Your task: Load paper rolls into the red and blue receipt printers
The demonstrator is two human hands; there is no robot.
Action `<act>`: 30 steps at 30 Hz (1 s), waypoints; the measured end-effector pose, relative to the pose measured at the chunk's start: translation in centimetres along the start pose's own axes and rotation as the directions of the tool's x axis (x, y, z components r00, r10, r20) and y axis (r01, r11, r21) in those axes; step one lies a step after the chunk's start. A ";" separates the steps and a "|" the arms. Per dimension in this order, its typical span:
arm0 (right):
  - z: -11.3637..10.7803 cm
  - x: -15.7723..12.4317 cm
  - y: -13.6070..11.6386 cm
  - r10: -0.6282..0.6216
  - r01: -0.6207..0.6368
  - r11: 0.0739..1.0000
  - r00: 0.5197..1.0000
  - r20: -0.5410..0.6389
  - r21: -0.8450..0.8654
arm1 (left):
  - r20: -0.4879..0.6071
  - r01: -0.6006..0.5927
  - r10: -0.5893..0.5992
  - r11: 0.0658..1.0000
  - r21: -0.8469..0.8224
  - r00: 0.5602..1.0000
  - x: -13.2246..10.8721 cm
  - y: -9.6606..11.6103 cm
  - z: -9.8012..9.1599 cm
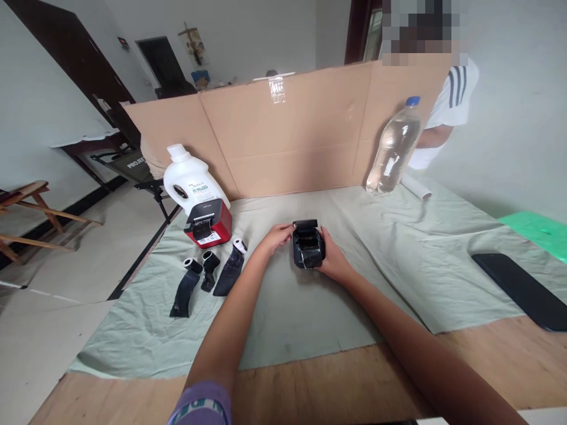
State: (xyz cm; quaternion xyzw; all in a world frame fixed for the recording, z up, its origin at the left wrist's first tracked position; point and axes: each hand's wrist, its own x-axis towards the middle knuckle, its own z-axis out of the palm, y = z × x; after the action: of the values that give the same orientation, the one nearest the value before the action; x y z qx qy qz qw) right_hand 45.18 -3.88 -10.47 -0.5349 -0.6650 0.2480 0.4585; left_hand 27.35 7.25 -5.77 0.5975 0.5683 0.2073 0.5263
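A small black printer (309,249) with an open compartment is between my hands, over the middle of the green cloth. My right hand (333,257) is wrapped round its right side. At its upper left corner, my left hand (280,238) has its fingers closed on the end of a dark rolled piece (305,224), which lies across the top; I cannot tell whether this is the lid or a roll. To the left lie three partly unrolled black strips on cores: one at far left (185,289), one in the middle (209,271) and one nearest my arm (230,270).
A red and black printer (209,223) stands before a white jug (192,177). A cardboard panel (287,141) closes off the back. At right are a water bottle (394,150), a white tube (416,187), a black phone-like slab (522,289) and a green sheet (535,232). Another person stands behind the panel.
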 end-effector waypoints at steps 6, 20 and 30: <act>-0.2 0.0 -1.2 -0.046 0.046 0.999 0.999 -0.019 0.019 | -0.191 -0.061 0.102 0.976 0.211 0.976 0.9 1.3 -0.1; 0.0 0.1 0.5 0.073 -0.073 0.997 0.997 0.004 -0.032 | 0.134 -0.191 0.164 0.403 0.895 0.977 -1.9 8.8 3.4; 0.0 0.3 1.2 0.015 -0.014 1.000 0.999 0.039 -0.009 | -0.129 -0.403 0.545 0.741 0.537 0.829 -12.7 2.8 -3.1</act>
State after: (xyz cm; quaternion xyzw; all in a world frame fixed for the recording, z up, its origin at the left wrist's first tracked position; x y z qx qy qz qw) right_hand 45.77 -3.19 -11.32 -0.5368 -0.6709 0.2588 0.4414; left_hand 22.59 -2.40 2.24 0.8009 0.4966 0.2669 0.2019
